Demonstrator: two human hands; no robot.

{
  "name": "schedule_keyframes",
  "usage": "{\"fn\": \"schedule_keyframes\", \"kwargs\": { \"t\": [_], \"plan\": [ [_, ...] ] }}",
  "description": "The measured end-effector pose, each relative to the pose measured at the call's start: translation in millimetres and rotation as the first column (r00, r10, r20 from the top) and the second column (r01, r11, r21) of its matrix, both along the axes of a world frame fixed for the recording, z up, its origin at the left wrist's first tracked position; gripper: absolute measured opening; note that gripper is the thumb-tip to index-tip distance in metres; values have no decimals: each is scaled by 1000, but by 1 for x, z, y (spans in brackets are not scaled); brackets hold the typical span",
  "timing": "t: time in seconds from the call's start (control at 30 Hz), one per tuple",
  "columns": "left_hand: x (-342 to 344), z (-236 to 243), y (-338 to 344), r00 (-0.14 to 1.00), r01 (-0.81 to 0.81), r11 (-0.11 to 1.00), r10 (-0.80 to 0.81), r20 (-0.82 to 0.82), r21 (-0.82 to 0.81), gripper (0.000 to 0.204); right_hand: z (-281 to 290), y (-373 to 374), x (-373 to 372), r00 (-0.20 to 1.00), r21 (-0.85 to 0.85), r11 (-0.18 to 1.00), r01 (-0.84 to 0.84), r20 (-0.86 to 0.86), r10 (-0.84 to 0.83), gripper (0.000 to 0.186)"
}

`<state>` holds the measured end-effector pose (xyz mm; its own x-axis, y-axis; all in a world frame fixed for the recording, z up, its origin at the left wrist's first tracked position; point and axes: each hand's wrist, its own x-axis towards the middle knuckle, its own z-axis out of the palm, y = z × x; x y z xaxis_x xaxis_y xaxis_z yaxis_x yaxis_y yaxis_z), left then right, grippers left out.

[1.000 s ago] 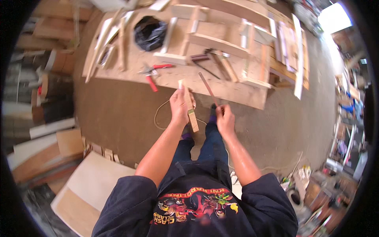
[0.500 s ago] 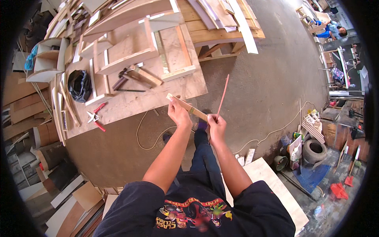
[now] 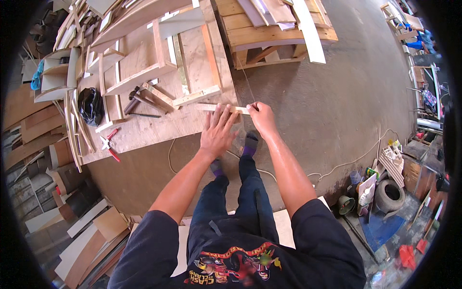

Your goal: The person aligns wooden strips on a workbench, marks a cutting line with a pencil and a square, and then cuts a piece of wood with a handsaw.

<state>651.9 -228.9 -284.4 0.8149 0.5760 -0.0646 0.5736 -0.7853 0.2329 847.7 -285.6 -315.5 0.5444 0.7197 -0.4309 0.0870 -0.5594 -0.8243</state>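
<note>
Hands first: your left hand lies flat and spread, fingers splayed, pressing a thin wood strip down near the corner of the plywood bench. Your right hand is closed around the strip's right end, which overhangs the bench edge, and seems to pinch a thin dark rod there too; whether that is a blade or a pencil is hard to tell. Press your left palm straight down so the strip cannot pivot, and keep those fingers behind the rod's line. Work with the strip's end close to the bench edge for support. A batten lies just beside the strip, hammers and red pliers well to the left, all out of your way.
</note>
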Motion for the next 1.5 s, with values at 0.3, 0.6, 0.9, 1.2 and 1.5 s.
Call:
{"fn": "schedule_keyframes", "kwargs": {
  "t": [0.3,0.6,0.9,1.2,1.5],
  "plan": [
    [-3,-9,-1,1000,-20,999,20,-13,-26,86,-14,-14,-28,959,133,967,217,-215,-186,19],
    [-6,-20,7,998,59,997,-60,33,46,81,28,-57,-49,954,91,992,85,280,-108,28],
    [-3,-27,-1,992,35,996,-45,116,88,80,47,-62,-62,918,-84,996,-10,395,42,32],
    [3,-21,-1,996,7,1000,-9,87,20,74,56,-47,-50,935,47,999,-4,354,-13,33],
    [-2,-33,2,998,18,995,-24,66,96,79,72,-52,-64,843,-205,968,-147,486,231,48]
  ]
}}
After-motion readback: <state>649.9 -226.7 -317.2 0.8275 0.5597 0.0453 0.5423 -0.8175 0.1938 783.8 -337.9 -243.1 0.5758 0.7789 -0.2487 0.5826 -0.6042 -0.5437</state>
